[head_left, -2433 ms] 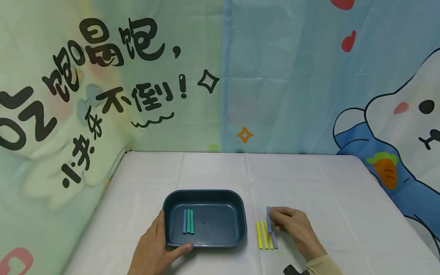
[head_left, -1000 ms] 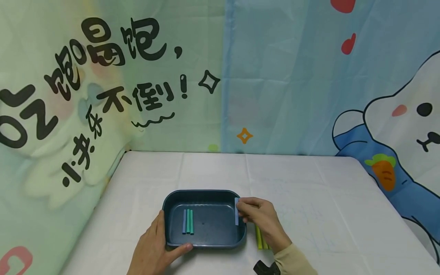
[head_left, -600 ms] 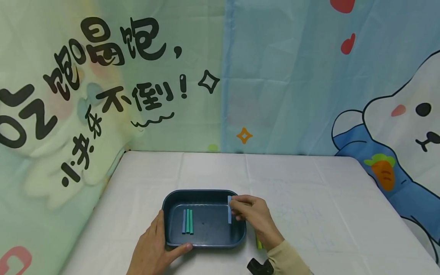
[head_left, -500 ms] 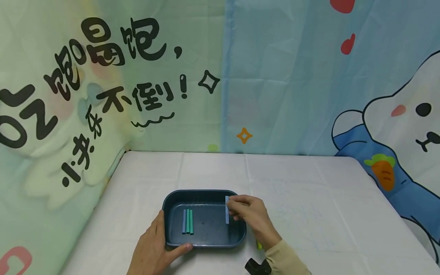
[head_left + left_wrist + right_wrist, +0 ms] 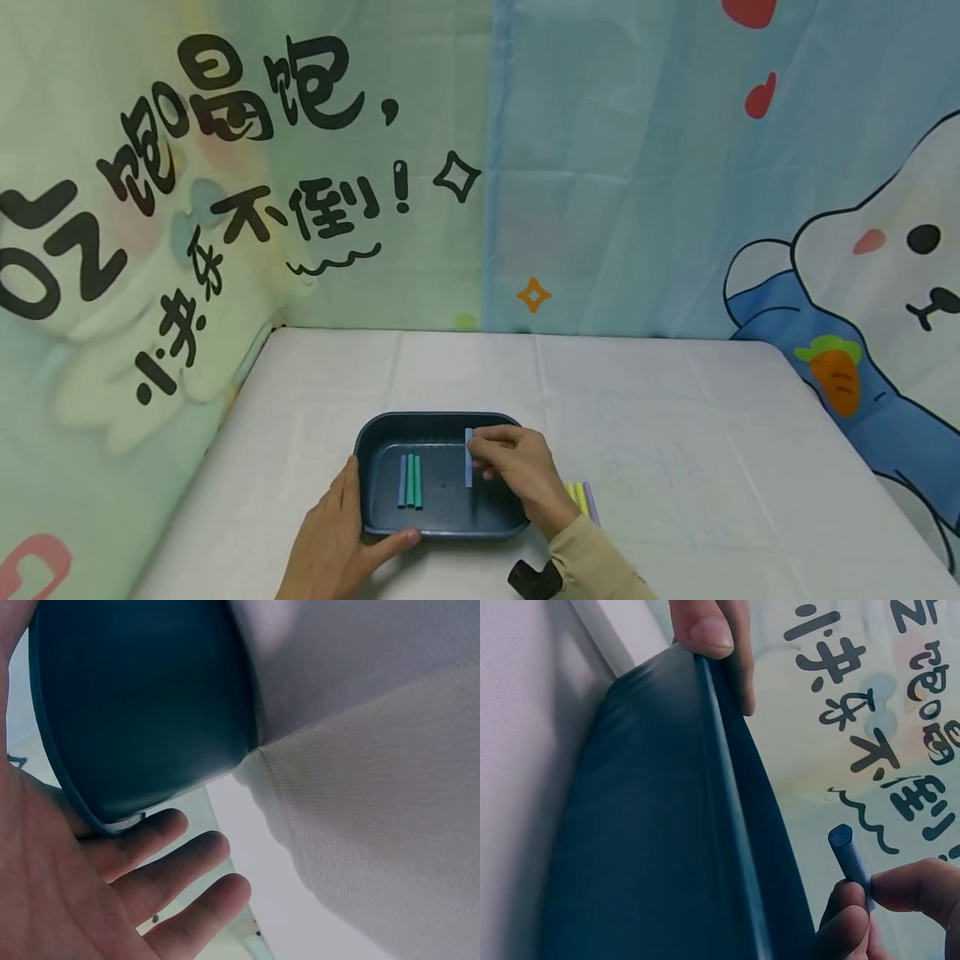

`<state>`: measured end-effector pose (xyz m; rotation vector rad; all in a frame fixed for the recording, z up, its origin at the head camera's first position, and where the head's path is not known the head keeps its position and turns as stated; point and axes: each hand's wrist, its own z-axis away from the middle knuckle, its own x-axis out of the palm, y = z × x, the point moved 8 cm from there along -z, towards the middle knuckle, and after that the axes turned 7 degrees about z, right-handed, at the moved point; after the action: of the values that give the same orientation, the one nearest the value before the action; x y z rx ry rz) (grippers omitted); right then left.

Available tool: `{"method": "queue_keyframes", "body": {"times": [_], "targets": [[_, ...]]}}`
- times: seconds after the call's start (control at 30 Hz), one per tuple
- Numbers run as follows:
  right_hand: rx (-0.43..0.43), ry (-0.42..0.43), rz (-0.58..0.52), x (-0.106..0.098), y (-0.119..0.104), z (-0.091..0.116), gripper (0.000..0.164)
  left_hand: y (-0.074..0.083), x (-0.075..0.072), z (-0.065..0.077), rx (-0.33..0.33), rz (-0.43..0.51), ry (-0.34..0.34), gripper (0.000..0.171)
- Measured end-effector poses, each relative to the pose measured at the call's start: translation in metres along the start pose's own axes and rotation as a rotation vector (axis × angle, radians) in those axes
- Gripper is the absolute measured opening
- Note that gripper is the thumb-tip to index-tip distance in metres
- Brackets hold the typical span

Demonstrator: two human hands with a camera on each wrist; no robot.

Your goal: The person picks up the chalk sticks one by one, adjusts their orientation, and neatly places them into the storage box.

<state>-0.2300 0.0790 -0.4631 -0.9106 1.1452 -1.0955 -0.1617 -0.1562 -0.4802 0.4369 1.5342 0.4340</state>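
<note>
A dark blue rectangular tray (image 5: pixel 442 522) sits on the white table. My left hand (image 5: pixel 341 533) holds its near left corner, fingers along the left wall and thumb at the near rim; in the left wrist view, the fingers (image 5: pixel 161 881) lie beside the wall. Inside lie one blue and two green chalk sticks (image 5: pixel 410 482), side by side at the left. Above the tray's middle, my right hand (image 5: pixel 517 467) pinches a blue chalk stick (image 5: pixel 468 458) between thumb and fingers. The right wrist view shows that chalk's flat end (image 5: pixel 841 835), held clear of the rim.
Several yellow and purple chalk sticks (image 5: pixel 581 498) lie right of the tray, partly hidden by my right wrist. A black device (image 5: pixel 534 578) is at that wrist. Printed cloth (image 5: pixel 375 125) hangs behind and left of the white table (image 5: pixel 735 467).
My right hand has picked the blue chalk from the group at the right and carried it left over the tray. My left hand has stayed at the tray's corner.
</note>
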Motion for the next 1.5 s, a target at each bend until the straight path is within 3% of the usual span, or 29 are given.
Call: {"method": "queue_keyframes", "body": {"times": [0.4,1.03,1.5], "targets": [[-0.029,-0.043,0.016,0.021,0.004,-0.004,0.034,-0.002,0.001,-0.001,-0.001,0.005,-0.002,0.137],[0.023,-0.097,0.086,0.051,0.011,-0.016,0.026,0.001,-0.003,0.001,0.048,0.035,0.005,0.13],[0.004,-0.104,0.217,0.067,0.012,-0.022,0.017,-0.001,-0.001,0.001,0.034,0.011,-0.005,0.133]]}}
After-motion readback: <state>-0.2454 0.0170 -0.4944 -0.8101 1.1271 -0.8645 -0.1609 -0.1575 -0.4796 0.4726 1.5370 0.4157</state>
